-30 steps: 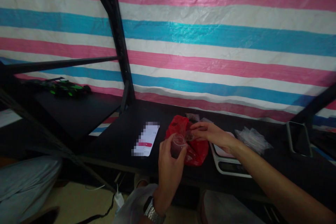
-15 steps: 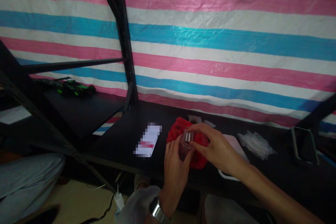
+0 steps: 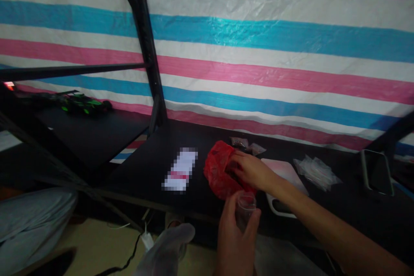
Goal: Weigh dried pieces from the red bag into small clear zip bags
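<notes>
My left hand is wrapped round a small clear plastic cup, held upright at the shelf's front edge. Its mouth faces up, and I cannot tell what is inside. Just beyond it lies a crumpled red plastic bag. My right hand reaches into the opening of this bag from the right, with its fingers bent down. The fingertips are hidden by the bag and shadow, so whatever they may hold does not show. Under my right forearm rests a pale flat device with a white rim, perhaps a kitchen scale.
Two small clear bags with brownish contents lie behind the red bag. To the right are a pile of clear plastic bags and a phone. A blurred-out white sheet lies left; a green-black toy car stands beyond the black frame post.
My hands have parted. The left one has come down toward me with the clear cup. My right hand has left a clear piece at the cup's top and gone into the red bag.
</notes>
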`<state>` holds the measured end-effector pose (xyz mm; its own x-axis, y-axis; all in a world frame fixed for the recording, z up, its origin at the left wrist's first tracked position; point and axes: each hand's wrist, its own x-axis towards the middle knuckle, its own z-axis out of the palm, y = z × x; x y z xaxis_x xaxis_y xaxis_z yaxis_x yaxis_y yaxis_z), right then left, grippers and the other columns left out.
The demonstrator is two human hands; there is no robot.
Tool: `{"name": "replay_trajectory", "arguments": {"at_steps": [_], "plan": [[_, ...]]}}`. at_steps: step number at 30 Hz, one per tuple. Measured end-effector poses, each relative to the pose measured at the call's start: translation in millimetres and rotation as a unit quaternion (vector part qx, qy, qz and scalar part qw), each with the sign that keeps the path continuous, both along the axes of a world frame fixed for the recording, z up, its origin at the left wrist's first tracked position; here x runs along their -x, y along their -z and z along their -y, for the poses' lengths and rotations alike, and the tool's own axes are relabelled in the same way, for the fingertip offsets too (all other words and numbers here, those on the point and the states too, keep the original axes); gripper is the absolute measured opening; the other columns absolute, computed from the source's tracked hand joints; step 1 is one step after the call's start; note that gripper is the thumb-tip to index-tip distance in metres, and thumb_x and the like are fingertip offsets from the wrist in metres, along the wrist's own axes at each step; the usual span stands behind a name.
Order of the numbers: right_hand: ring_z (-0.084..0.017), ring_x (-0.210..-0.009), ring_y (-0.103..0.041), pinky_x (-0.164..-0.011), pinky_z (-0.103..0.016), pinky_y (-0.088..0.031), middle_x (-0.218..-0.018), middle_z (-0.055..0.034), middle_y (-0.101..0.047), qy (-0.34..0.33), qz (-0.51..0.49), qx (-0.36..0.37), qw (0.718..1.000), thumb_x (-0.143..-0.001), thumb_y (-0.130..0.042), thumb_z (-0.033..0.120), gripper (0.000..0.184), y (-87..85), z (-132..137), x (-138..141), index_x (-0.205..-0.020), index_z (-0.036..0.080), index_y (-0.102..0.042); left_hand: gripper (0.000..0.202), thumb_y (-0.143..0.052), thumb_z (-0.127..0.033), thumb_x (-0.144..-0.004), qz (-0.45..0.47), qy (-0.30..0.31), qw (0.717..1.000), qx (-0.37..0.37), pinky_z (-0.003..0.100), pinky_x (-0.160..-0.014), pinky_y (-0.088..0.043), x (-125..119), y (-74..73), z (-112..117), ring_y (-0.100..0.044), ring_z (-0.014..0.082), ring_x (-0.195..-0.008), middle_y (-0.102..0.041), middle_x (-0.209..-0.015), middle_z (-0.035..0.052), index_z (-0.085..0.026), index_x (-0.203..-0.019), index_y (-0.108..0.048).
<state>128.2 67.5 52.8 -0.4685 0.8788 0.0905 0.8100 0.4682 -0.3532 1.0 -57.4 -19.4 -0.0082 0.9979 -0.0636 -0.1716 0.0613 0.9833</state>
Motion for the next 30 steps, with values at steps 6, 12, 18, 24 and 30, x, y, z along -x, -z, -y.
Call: {"name": "replay_trajectory", "arguments": {"at_steps": [6, 12, 18, 24, 30], "plan": [[-0.025, -0.106, -0.074, -0.092, -0.032, -0.051, -0.117, -0.0090, -0.078, -0.035, 0.032, 0.039, 0.998, -0.088, -0.066, 0.004, 0.025, -7.8, 0, -14, -0.107, 0.019, -0.074, 0.040, -0.073, -0.044, -0.088, 0.027, -0.018, 0.999, 0.001, 0.043, -0.106, -0.051, -3, -3.2, -6, -0.070, 0.0302, -0.117, -0.075, -0.124, 0.0125, -0.021, -0.120, -0.071], [-0.024, -0.101, -0.075, -0.089, -0.031, -0.051, -0.109, -0.0074, -0.080, -0.015, 0.002, 0.048, 0.999, -0.085, -0.071, 0.004, 0.023, -8.4, 4, -17, -0.102, 0.019, -0.076, 0.039, -0.075, -0.043, -0.086, 0.043, -0.018, 0.999, -0.017, 0.044, -0.107, -0.051, 1, 0.6, -24, -0.071, 0.0292, -0.116, -0.076, -0.122, 0.0114, -0.020, -0.118, -0.071], [-0.021, -0.098, -0.076, -0.088, -0.029, -0.052, -0.107, -0.0060, -0.081, -0.027, -0.045, 0.044, 0.998, -0.084, -0.060, -0.003, 0.036, -10.0, 6, -16, -0.108, 0.020, -0.075, 0.040, -0.078, -0.043, -0.085, 0.056, -0.032, 0.997, -0.029, 0.039, -0.103, -0.053, 4, 2.4, -29, -0.072, 0.0264, -0.114, -0.078, -0.120, 0.0098, -0.021, -0.118, -0.070], [-0.025, -0.104, -0.076, -0.090, -0.031, -0.053, -0.115, -0.0100, -0.081, -0.028, 0.005, 0.058, 0.998, -0.088, -0.072, 0.010, 0.025, -9.9, 5, -14, -0.111, 0.018, -0.076, 0.040, -0.077, -0.042, -0.086, 0.061, -0.031, 0.997, -0.038, 0.040, -0.104, -0.054, 6, 2.9, -29, -0.072, 0.0260, -0.114, -0.078, -0.120, 0.0097, -0.020, -0.119, -0.070], [-0.024, -0.097, -0.078, -0.083, -0.030, -0.055, -0.110, -0.0085, -0.082, -0.006, -0.036, 0.091, 0.995, -0.084, -0.073, 0.008, 0.027, -7.7, 3, -13, -0.109, 0.019, -0.077, 0.037, -0.076, -0.039, -0.088, 0.064, -0.025, 0.997, -0.035, 0.039, -0.104, -0.054, 8, 1.0, -29, -0.073, 0.0251, -0.114, -0.078, -0.120, 0.0091, -0.020, -0.120, -0.069]]}}
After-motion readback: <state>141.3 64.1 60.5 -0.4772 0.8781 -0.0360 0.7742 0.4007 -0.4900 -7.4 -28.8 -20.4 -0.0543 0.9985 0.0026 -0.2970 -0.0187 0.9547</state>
